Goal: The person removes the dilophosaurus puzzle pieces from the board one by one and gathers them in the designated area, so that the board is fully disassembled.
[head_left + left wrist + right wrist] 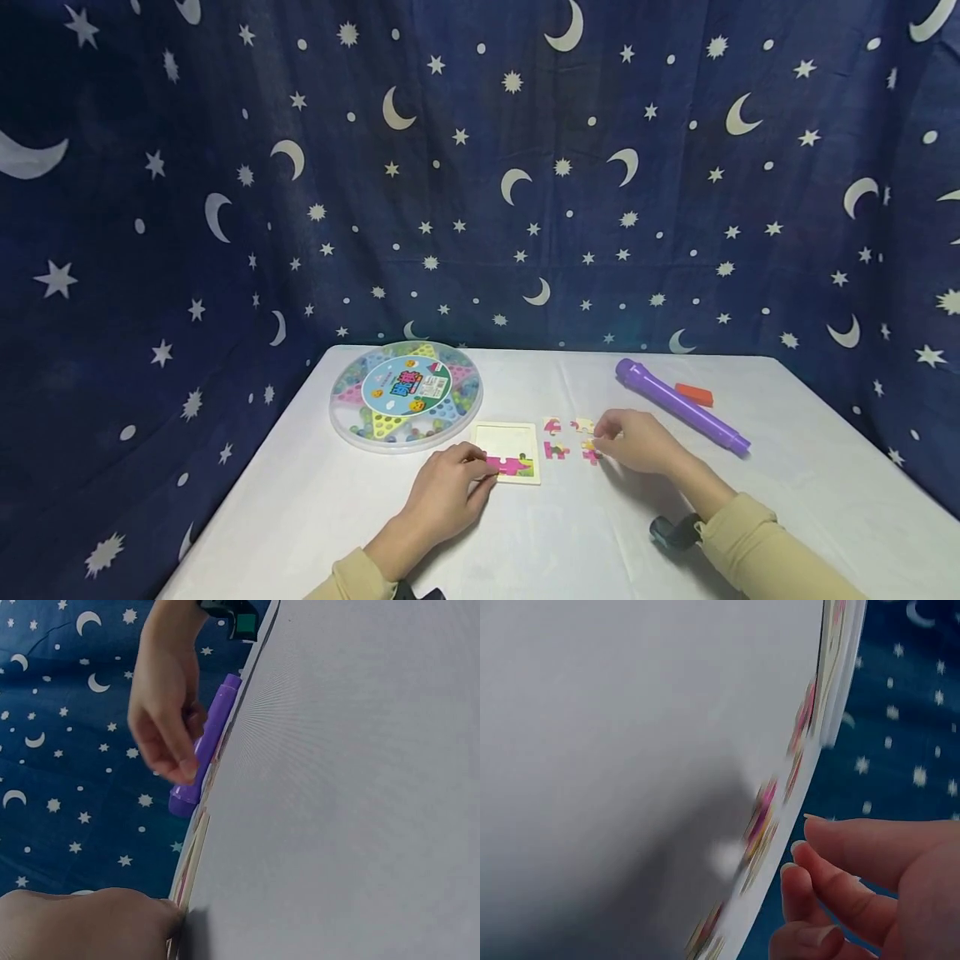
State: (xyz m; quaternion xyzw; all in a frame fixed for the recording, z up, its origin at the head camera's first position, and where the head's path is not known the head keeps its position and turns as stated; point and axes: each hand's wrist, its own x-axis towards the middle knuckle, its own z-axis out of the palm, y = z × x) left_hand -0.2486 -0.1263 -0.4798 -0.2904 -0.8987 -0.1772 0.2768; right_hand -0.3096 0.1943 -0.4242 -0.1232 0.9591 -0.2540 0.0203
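Note:
A square jigsaw tray (516, 427) lies on the white table, its lower part filled with pink and green pieces. My left hand (450, 490) holds the tray at its front left, fingers bent over the edge; its fingertips are hidden in the left wrist view. Right of the tray lie several loose jigsaw pieces, among them a pink one (552, 426) and a pink-and-green one (556, 451). My right hand (637, 442) is above the rightmost pieces. In the right wrist view its thumb (840, 836) and fingers stand slightly apart, with nothing visible between them.
A round Chinese checkers box (345, 417) of clear plastic, with marbles, stands behind the tray to the left. At the right back lie a purple tube (682, 408) and a red block (694, 394). A dark star-and-moon curtain (480, 208) surrounds the table (300, 500).

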